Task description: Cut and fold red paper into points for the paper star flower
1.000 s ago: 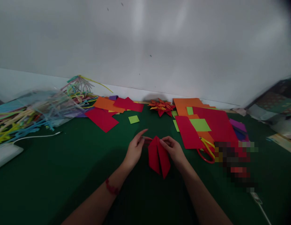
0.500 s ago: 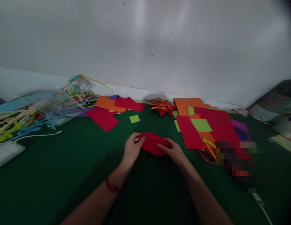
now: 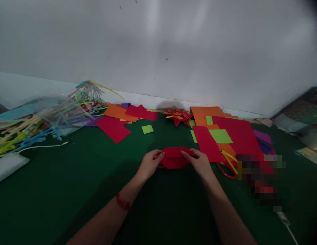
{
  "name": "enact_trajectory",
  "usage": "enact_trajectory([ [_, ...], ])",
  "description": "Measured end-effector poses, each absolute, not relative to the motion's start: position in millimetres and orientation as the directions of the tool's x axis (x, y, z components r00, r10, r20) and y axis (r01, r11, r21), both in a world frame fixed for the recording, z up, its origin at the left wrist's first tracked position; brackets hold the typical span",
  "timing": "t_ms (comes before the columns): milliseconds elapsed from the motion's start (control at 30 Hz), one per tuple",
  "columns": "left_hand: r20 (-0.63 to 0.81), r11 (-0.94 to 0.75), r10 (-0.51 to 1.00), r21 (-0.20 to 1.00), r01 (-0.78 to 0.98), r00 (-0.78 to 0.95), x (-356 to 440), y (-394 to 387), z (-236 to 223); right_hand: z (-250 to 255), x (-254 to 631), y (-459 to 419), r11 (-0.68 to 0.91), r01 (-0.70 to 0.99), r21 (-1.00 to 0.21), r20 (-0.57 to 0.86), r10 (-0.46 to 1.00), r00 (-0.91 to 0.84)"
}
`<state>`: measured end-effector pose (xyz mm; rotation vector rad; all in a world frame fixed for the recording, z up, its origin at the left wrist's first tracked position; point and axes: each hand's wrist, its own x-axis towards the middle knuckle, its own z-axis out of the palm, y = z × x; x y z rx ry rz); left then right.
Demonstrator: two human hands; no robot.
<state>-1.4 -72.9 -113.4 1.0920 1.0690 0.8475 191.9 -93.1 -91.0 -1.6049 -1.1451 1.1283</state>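
1. The folded red paper (image 3: pixel 175 164) sits at the centre of the frame, raised in the hands or resting on the dark green tabletop (image 3: pixel 56 183); I cannot tell which.
2. The left hand (image 3: pixel 148 165) has a narrow grip, thumb and fingers pinching the paper's left end.
3. The right hand (image 3: pixel 201 165) pinches the other end, its thumb reaching in over the upper face.
4. The paper should be very light, with stiffness coming mainly from its layers; a fold line runs lengthwise across it.
5. It is probably easy to crease or tear, and loose flaps could spring open if released.
6. Best held by both short ends, or along a folded edge, with light pressure; squeezing the middle may leave stray creases.
7. Dry paper should not slip much, though layers may slide over each other.
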Motion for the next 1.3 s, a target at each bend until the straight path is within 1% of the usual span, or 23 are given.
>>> enact_trajectory([
  [67, -0.137, 0.125, 0.966, 0.99, 0.068, 0.218, -2, -75, -112, -89, 190, -94, -0.225, 0.227, -0.947, -0.185, 0.965, 0.187],
  [133, -0.03, 0.003, 0.989, 0.983, 0.183, 0.144, -3, -79, -109, -87, 189, -96, -0.199, 0.255, -0.946, -0.147, 0.967, 0.206],
  [233, 0.043, -0.065, 0.996, 0.954, 0.292, 0.08, -3, -85, -103, -84, 189, -98, -0.163, 0.323, -0.932, -0.069, 0.957, 0.283],
  [300, 0.063, -0.079, 0.996, 0.947, 0.313, 0.059, -4, -88, -99, -83, 190, -98, -0.148, 0.303, -0.942, -0.042, 0.943, 0.33],
  [333, 0.07, -0.084, 0.996, 0.949, 0.305, 0.055, -3, -88, -98, -83, 189, -98, -0.135, 0.241, -0.961, -0.049, 0.941, 0.334],
  [400, 0.069, -0.081, 0.996, 0.967, 0.24, 0.057, -2, -88, -97, -81, 186, -97, -0.122, 0.014, -0.992, -0.113, 0.952, 0.284],
  [467, 0.048, -0.058, 0.996, 0.99, 0.132, 0.075, 0, -86, -99, -81, 180, -97, -0.147, -0.229, -0.962, -0.192, 0.963, 0.19],
  [500, 0.038, -0.045, 0.996, 0.996, 0.078, 0.087, 1, -85, -100, -82, 176, -97, -0.168, -0.302, -0.939, -0.217, 0.966, 0.138],
  [533, 0.029, -0.033, 0.994, 0.999, 0.034, 0.103, 2, -85, -101, -84, 172, -97, -0.187, -0.332, -0.924, -0.23, 0.969, 0.093],
  [600, 0.014, -0.012, 0.989, 1.0, -0.018, 0.148, 4, -84, -102, -89, 165, -98, -0.201, -0.288, -0.936, -0.221, 0.974, 0.04],
  [700, -0.009, 0.014, 0.973, 1.0, -0.02, 0.229, 5, -87, -101, -96, 158, -99, -0.181, -0.168, -0.969, -0.198, 0.976, 0.091],
  [867, -0.039, 0.026, 0.944, 0.999, 0.045, 0.326, 6, -90, -99, -94, 154, -100, -0.193, -0.051, -0.98, -0.198, 0.966, 0.167],
  [933, -0.071, 0.068, 0.947, 0.997, 0.021, 0.313, 6, -89, -99, -93, 154, -100, -0.198, -0.061, -0.978, -0.206, 0.964, 0.166],
  [1067, -0.14, 0.166, 0.941, 0.984, -0.059, 0.31, 7, -87, -100, -96, 157, -99, -0.214, -0.186, -0.959, -0.24, 0.962, 0.129],
  [1133, -0.155, 0.188, 0.936, 0.979, -0.076, 0.316, 7, -87, -100, -96, 159, -99, -0.218, -0.213, -0.953, -0.246, 0.962, 0.119],
  [1200, -0.164, 0.199, 0.933, 0.977, -0.079, 0.322, 7, -87, -99, -94, 160, -100, -0.208, -0.181, -0.961, -0.232, 0.964, 0.127],
  [1300, -0.155, 0.188, 0.932, 0.979, -0.073, 0.329, 5, -87, -97, -92, 159, -101, -0.161, -0.072, -0.984, -0.17, 0.975, 0.14],
])
